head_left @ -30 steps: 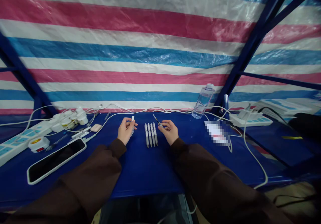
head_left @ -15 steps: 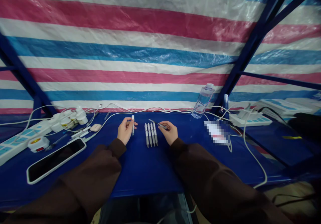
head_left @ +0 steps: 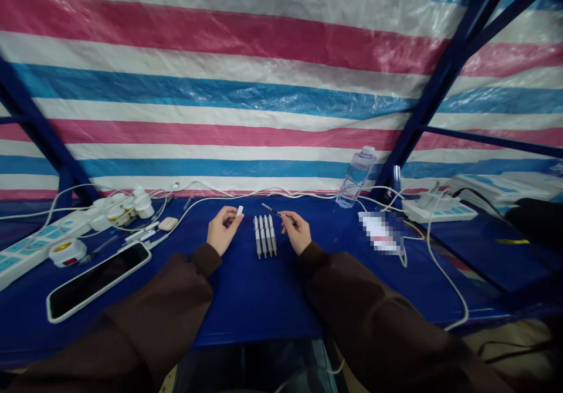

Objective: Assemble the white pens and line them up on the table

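Note:
My left hand (head_left: 223, 229) is closed, pinching a white pen barrel (head_left: 240, 211) between thumb and fingers; only its tilted upper end shows, the rest being hidden behind the fingers. Across from it, my right hand (head_left: 298, 231) grips a thin pen refill (head_left: 271, 209), its pale end pointing up and left and a darker part close to the fingertips. Between the hands lie several white and grey pens (head_left: 265, 236) side by side on the blue tabletop (head_left: 259, 299), with their grey ends towards me. Neither hand touches that row.
At left are a phone (head_left: 99, 281), a power strip (head_left: 44, 243) with plugs, and a pale earbud-like case (head_left: 168, 223). A clear bottle (head_left: 355, 179) leans at back right, near another power strip (head_left: 440, 210). White cables (head_left: 285, 192) run along the back edge.
The white barrel in my left hand has turned from upright to tilted right, its lower part now hidden by the fingers. My right fingers have shifted slightly on the refill.

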Demonstrator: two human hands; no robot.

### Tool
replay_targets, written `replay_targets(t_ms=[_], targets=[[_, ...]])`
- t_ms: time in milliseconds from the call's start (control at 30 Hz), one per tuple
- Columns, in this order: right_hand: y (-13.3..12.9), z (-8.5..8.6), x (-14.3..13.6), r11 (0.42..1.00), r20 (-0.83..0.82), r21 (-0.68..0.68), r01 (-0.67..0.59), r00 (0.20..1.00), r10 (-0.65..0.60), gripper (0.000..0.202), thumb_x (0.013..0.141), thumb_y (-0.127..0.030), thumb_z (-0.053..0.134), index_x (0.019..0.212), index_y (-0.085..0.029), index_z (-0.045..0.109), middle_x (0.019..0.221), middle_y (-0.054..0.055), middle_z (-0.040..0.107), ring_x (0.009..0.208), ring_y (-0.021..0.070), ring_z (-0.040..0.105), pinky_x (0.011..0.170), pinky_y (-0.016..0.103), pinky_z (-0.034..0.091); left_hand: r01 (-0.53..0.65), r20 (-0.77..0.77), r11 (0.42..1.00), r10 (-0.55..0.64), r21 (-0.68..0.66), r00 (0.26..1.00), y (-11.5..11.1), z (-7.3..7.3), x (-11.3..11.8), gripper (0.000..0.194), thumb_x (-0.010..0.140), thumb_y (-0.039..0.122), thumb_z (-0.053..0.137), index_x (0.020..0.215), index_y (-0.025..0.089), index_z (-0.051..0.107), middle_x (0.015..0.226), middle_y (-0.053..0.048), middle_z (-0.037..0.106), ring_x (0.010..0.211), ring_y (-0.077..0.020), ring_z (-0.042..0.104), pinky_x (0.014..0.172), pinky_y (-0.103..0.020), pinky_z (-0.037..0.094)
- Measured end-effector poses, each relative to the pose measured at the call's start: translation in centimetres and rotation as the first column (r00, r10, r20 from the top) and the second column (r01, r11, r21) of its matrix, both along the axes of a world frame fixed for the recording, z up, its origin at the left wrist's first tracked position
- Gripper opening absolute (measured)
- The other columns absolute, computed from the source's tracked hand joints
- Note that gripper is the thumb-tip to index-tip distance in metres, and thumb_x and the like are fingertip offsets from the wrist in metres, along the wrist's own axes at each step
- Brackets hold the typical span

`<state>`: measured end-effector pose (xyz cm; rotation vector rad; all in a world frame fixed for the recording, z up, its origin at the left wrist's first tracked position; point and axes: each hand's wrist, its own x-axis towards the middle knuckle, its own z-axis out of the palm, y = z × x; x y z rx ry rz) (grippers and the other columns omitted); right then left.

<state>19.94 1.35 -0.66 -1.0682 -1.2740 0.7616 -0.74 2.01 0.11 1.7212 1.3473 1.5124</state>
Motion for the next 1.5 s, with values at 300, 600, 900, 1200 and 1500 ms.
replay_targets(t_ms=[300, 600, 900, 1200, 1500], targets=[[-0.4, 0.2, -0.1, 0.994, 0.014, 0.077, -0.082, 0.997, 0.082, 0.026, 0.07, -0.038, 0.061, 0.084, -0.017, 0.056, 0.074, 0.003, 0.058, 0.057, 0.0116, 0.051, 0.051, 0.023, 0.044, 0.032, -0.236, 0.991, -0.001, 0.127, 0.972, -0.6, 0.3, 0.0, 0.017, 0.075, 0.035, 0.058, 0.084, 0.021, 0.061, 0.078, 0.0, 0.065, 0.071, -0.0137, 0.059, 0.066, -0.024, 0.044], [-0.7, 0.5, -0.1, 0.99, 0.146, 0.088, -0.107, 0.985, 0.094, 0.023, 0.073, -0.037, 0.058, 0.083, -0.017, 0.058, 0.078, 0.004, 0.061, 0.06, 0.0127, 0.052, 0.046, 0.022, 0.038, 0.017, -0.363, 0.976, 0.064, 0.215, 0.93, -0.5, 0.5, -0.5, 0.011, 0.076, 0.028, 0.056, 0.084, 0.023, 0.063, 0.082, -0.003, 0.064, 0.077, -0.0185, 0.056, 0.075, -0.032, 0.043], [-1.1, 0.8, 0.0, 0.985, 0.236, 0.086, -0.152, 0.963, 0.128, 0.02, 0.074, -0.032, 0.058, 0.085, -0.016, 0.063, 0.081, 0.006, 0.064, 0.064, 0.0148, 0.055, 0.046, 0.023, 0.034, 0.03, -0.386, 0.97, 0.067, 0.24, 0.92, -0.4, 0.4, -0.4, 0.009, 0.076, 0.025, 0.058, 0.082, 0.023, 0.064, 0.082, -0.002, 0.065, 0.076, -0.0181, 0.056, 0.075, -0.032, 0.042], [-1.0, 0.4, -0.1, 0.975, 0.298, 0.101, -0.196, 0.941, 0.158, 0.021, 0.077, -0.029, 0.055, 0.09, -0.017, 0.065, 0.091, 0.006, 0.067, 0.065, 0.0141, 0.057, 0.046, 0.023, 0.034, 0.069, -0.491, 0.952, 0.091, 0.297, 0.866, -0.4, 0.1, -0.2, 0.01, 0.077, 0.024, 0.057, 0.084, 0.023, 0.064, 0.084, -0.002, 0.066, 0.083, -0.019, 0.057, 0.076, -0.033, 0.038], [-0.8, 0.3, -0.2, 0.971, 0.265, 0.105, -0.217, 0.947, 0.183, 0.014, 0.074, -0.027, 0.057, 0.084, -0.017, 0.058, 0.083, 0.005, 0.065, 0.072, 0.0158, 0.061, 0.046, 0.021, 0.034, 0.142, -0.547, 0.939, 0.057, 0.314, 0.835, -0.8, 0.2, 0.0, 0.013, 0.081, 0.026, 0.053, 0.086, 0.023, 0.064, 0.086, -0.003, 0.066, 0.084, -0.0187, 0.056, 0.076, -0.033, 0.037]])
